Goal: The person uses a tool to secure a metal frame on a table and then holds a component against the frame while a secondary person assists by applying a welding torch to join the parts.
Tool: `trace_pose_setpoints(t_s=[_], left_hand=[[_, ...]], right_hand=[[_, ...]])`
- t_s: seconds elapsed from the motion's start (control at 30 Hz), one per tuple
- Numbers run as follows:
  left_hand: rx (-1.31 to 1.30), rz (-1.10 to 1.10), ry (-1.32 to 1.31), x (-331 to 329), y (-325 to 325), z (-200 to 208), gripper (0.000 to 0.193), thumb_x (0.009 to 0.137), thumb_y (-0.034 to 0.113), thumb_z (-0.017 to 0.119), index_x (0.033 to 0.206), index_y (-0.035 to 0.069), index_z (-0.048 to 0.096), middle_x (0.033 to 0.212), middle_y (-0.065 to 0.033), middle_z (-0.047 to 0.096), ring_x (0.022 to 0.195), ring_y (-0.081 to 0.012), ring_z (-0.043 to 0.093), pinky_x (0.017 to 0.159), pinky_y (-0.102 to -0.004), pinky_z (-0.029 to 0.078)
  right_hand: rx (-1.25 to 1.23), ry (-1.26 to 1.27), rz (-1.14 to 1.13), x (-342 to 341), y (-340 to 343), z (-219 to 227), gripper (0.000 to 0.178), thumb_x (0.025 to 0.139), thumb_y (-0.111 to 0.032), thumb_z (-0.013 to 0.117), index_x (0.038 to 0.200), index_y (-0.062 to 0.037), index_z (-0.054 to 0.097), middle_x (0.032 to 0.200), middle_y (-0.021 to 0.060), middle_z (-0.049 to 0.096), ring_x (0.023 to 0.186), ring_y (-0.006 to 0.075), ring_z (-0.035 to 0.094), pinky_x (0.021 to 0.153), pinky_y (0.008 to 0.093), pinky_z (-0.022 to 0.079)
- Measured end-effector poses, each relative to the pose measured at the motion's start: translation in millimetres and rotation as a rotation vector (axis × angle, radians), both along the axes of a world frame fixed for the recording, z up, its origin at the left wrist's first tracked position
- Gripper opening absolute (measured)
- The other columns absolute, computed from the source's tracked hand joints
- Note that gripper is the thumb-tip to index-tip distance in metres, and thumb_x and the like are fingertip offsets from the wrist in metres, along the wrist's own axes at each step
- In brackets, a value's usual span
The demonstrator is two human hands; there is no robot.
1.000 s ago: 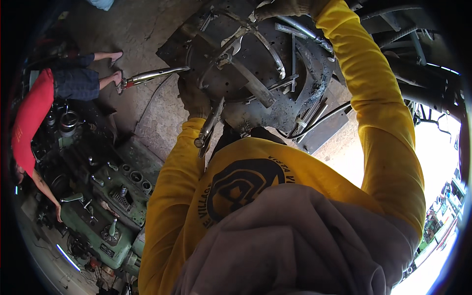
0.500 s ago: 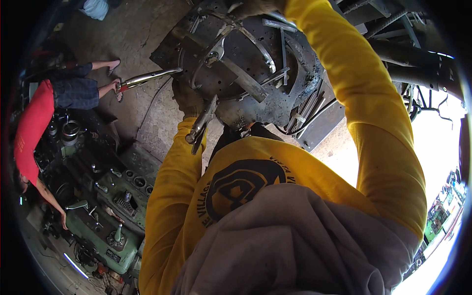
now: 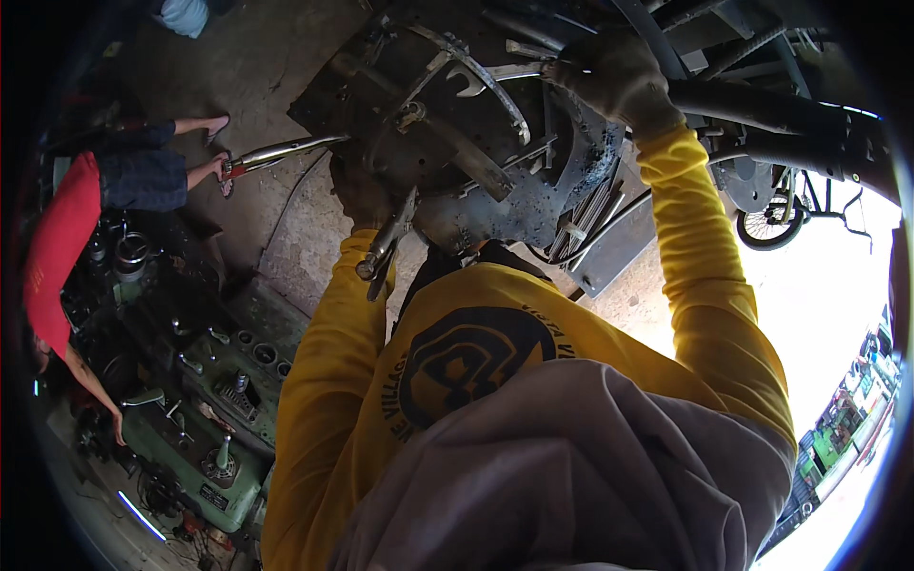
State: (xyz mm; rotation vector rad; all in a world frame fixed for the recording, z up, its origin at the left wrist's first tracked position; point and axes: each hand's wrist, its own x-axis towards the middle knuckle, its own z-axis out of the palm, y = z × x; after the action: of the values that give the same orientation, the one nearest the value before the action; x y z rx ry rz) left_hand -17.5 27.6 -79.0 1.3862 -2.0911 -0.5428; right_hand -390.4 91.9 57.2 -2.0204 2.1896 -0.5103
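One wrench point(image 3: 517, 71), upper centre of the frame, sits clasped in my nearer right hand point(image 3: 617, 81), long axis running leftward; whether my left hand point(image 3: 360, 193) grips anything, I cannot tell.

A dark metal table point(image 3: 514, 217), dotted with small round holes, carries curved strips point(image 3: 502, 98), a flat bar point(image 3: 466, 157) set slantwise near its middle, and a thin rod point(image 3: 526, 154) by the bar's end. On the worn floor point(image 3: 248, 81) lie a cable point(image 3: 290, 202) and a pale blue bundle point(image 3: 185, 17).
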Motion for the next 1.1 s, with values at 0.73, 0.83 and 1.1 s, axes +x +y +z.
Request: trace_pose_setpoints(t_s=[0.73, 0.83, 1.1], left_hand=[[0.682, 0.342, 0.888, -18, 2, 20, 0.050, 0.104, 0.043, 0.050, 0.127, 0.000, 0.056, 0.116, -0.0149, 0.063, 0.099, -0.0254, 0.069, 0.083, -0.0377, 0.060], [0.433, 0.203, 0.659, -9, 6, 6, 0.050, 0.104, 0.043, 0.050, 0.128, 0.000, 0.055, 0.114, -0.0147, 0.064, 0.096, -0.0250, 0.069, 0.082, -0.0379, 0.059], [0.349, 0.214, 0.452, -6, 6, 0, 0.055, 0.103, 0.045, 0.050, 0.134, 0.000, 0.054, 0.119, -0.0147, 0.062, 0.099, -0.0260, 0.067, 0.084, -0.0382, 0.058]], right_hand=[[0.080, 0.465, 0.773, 37, -179, 23, 0.060, 0.087, -0.064, 0.066, 0.117, -0.0143, 0.078, 0.121, 0.0125, 0.073, 0.114, 0.0352, 0.066, 0.099, 0.0448, 0.051], [0.147, 0.439, 0.743, 38, -179, 21, 0.060, 0.088, -0.063, 0.065, 0.119, -0.0143, 0.077, 0.121, 0.0116, 0.073, 0.115, 0.0346, 0.066, 0.101, 0.0445, 0.051], [0.306, 0.631, 0.819, 63, -199, 42, 0.059, 0.093, -0.060, 0.061, 0.132, -0.0169, 0.071, 0.130, 0.0104, 0.071, 0.122, 0.0322, 0.064, 0.106, 0.0438, 0.048]])
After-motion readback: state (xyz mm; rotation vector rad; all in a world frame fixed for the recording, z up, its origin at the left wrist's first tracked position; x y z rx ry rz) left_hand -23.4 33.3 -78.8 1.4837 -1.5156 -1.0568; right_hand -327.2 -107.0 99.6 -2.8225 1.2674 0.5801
